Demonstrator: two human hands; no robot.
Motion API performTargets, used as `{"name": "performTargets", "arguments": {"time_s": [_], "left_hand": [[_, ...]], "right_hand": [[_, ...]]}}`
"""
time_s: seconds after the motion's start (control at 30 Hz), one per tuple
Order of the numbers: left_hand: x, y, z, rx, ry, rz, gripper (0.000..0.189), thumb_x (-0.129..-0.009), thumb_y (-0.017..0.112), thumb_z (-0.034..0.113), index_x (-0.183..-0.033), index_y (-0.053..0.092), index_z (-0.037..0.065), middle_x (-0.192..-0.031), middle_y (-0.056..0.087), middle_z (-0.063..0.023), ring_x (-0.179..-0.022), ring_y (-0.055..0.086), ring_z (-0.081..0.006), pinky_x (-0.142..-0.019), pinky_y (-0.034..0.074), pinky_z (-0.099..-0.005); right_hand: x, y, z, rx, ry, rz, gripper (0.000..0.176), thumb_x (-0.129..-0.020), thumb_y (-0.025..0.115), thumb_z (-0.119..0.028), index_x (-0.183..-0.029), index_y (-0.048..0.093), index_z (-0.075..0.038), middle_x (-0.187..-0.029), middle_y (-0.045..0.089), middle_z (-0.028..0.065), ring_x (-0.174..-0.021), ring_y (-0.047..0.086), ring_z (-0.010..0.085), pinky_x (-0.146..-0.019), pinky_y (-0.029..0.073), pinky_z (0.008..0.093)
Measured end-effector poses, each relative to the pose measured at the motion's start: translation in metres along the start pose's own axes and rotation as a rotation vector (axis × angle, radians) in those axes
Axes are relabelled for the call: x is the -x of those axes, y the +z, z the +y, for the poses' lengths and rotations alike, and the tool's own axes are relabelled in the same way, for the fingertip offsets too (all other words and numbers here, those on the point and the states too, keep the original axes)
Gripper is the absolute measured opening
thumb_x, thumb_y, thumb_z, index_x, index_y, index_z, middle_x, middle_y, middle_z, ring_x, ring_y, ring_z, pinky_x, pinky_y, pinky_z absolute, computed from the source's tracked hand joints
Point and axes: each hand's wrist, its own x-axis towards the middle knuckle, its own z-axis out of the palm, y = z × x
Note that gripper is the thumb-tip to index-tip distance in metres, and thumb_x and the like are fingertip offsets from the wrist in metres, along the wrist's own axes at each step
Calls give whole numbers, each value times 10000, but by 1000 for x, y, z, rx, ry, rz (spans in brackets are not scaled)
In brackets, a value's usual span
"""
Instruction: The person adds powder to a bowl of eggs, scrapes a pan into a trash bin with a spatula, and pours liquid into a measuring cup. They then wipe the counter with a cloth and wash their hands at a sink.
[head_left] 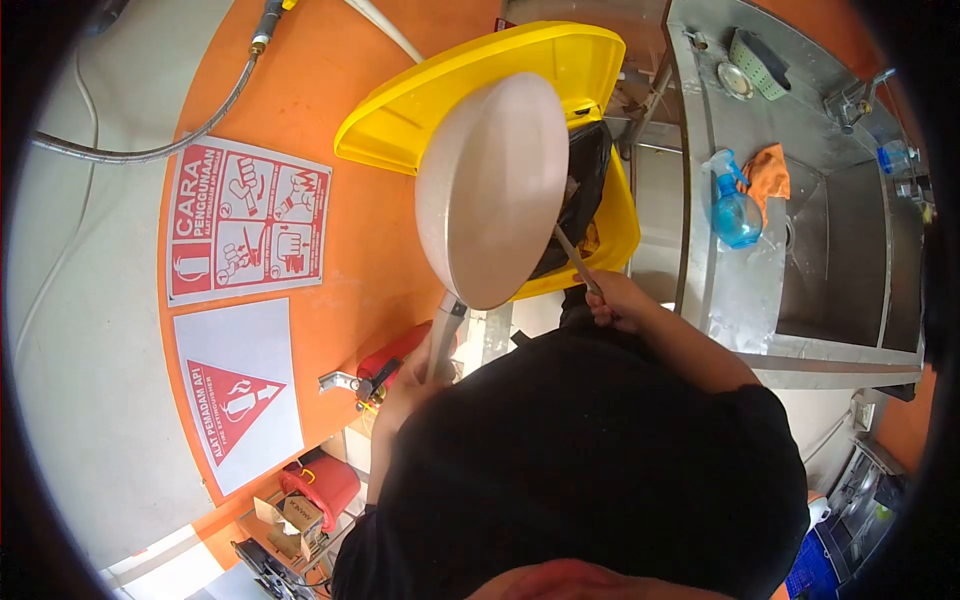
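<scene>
A large pale pan (505, 190) is tilted up on its side over a yellow bin (622, 215) lined with a black bag (590, 195). The bin's yellow lid (390, 120) stands open behind the pan. My left hand (408, 385) is wrapped round the pan's grey handle (446, 335). In my right hand (617, 300) is a thin utensil (577, 255), its far end beside the pan's right edge, over the bin. Inside the bin, some yellow-brown waste (590, 240) shows.
At the right is a steel sink counter (740, 300) with a blue spray bottle (736, 212), an orange cloth (768, 175) and a green basket (758, 65). On the left, signs (250, 220) hang on an orange wall. A red fire extinguisher (395, 352) is near my left hand.
</scene>
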Motion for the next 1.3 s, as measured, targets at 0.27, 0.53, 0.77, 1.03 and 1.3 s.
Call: {"name": "performTargets", "arguments": {"time_s": [0.27,0.53,0.77,1.03,1.3], "left_hand": [[-8,8,11,59,-14,-71,594,-727,493,-53,-1293,364,73,-810,423,35,-701,423,-47,-631,363,-176],[-17,15,10,-185,-20,20,347,-720,500,-40,-1048,472,68,-769,392,41,-644,387,-37,-554,322,-182],[-14,2,3,-116,13,10,253,-750,510,3,-986,468,85,-727,368,51,-591,357,-28,-502,292,-171],[-14,11,-5,-138,33,127,274,-753,540,15,-1010,478,90,-726,371,52,-591,370,-30,-502,301,-186],[-27,-4,-9,5,19,85,246,-705,513,-10,-932,471,72,-754,403,26,-597,361,-42,-497,280,-174]], "right_hand": [[22,-24,4,-421,-124,-54,379,-952,302,-361,-1157,438,-73,-517,331,-49,-364,267,34,-373,251,196],[35,-9,-5,-235,-20,-174,368,-951,317,-352,-1129,468,-68,-506,319,-58,-346,251,30,-359,247,191],[23,-22,2,-353,-109,-137,384,-955,288,-361,-1131,462,-68,-506,313,-54,-354,242,34,-365,250,196],[2,21,-11,-215,67,-170,384,-955,269,-350,-1142,462,-75,-509,313,-44,-362,248,58,-373,245,204],[27,17,-17,872,-430,132,400,-933,351,-338,-1150,473,-26,-697,553,105,-579,541,214,-608,463,333]]}}
